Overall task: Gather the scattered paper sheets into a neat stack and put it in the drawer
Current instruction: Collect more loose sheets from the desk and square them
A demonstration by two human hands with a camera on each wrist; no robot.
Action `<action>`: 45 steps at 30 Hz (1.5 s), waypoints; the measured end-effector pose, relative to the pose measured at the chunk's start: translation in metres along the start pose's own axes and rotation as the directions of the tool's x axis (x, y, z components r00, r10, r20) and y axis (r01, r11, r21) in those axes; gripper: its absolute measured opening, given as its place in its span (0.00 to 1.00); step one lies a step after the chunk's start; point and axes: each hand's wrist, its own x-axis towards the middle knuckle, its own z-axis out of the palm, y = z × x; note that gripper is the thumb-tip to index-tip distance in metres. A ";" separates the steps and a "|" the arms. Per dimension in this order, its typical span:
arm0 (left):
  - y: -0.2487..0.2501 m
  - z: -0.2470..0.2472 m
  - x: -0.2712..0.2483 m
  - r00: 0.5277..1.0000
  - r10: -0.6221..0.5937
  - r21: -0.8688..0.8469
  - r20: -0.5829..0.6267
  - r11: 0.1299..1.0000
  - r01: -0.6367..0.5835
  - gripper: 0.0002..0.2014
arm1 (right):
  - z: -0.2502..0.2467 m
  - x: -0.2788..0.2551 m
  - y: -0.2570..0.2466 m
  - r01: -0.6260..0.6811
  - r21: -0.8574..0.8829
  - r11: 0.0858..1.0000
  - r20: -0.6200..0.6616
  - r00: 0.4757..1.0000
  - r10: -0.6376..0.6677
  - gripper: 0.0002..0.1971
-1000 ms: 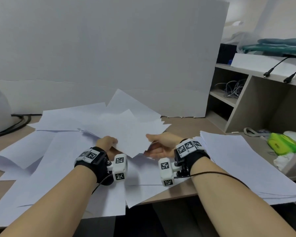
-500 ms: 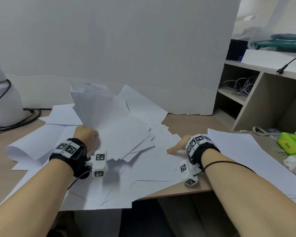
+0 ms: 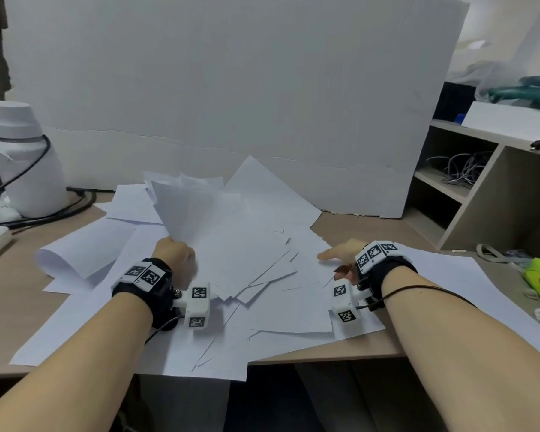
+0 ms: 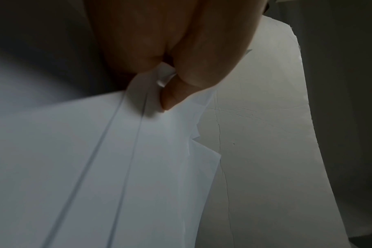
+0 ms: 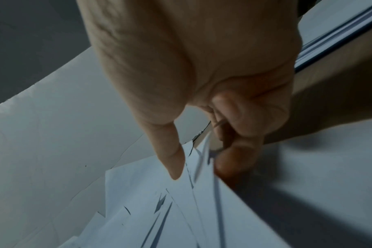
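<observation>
Left hand (image 3: 173,254) pinches a fanned bundle of sheets (image 3: 197,213) upright; right hand (image 3: 340,255), thumb extended, seemingly pinches loose sheets (image 3: 293,310) lying flat, just right of the bundle.

Left hand (image 3: 173,255) with sheets (image 3: 197,213) raised.

Two hands (image 3: 173,255), one white bottle (image 3: 22,157), one white backboard (image 3: 231,104), and paper sheets (image 3: 247,260) too overlapped to count.

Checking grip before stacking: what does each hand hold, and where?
Left hand pinches a bunch of sheets by their near corner. Right hand takes the edge of loose sheets lying on the desk.
</observation>
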 end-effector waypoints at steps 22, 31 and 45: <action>-0.002 -0.002 0.010 0.999 -0.015 0.024 0.028 1.000 0.015 0.14 | 0.000 0.001 -0.016 0.160 -0.207 0.965 -0.329 0.918 -0.222 0.13; 0.007 -0.001 -0.013 0.998 -0.057 0.130 0.026 0.990 0.053 0.15 | -0.049 -0.049 -0.043 0.221 -0.330 0.918 -0.645 0.656 -0.391 0.05; 0.028 0.027 -0.045 0.997 -0.031 0.072 0.066 0.997 0.027 0.10 | -0.123 -0.113 -0.078 0.631 -0.149 0.761 -0.902 0.229 -0.366 0.14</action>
